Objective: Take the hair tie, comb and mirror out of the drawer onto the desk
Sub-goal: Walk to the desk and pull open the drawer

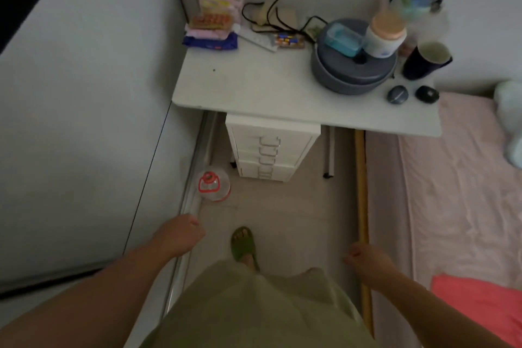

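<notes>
A white drawer unit (271,150) with several closed drawers stands under the white desk (254,85). No hair tie, comb or mirror shows. My left hand (180,234) hangs low at the left with its fingers curled and nothing in it. My right hand (367,260) hangs low at the right, fingers also curled and holding nothing. Both hands are well short of the drawers, above the floor.
On the desk are a grey round pot (353,70) with a blue box and a jar on top, a dark cup (426,61), two small dark round things, cables and packets. A clear jug (213,185) stands on the floor. A pink bed (452,192) lies right, a white wall left.
</notes>
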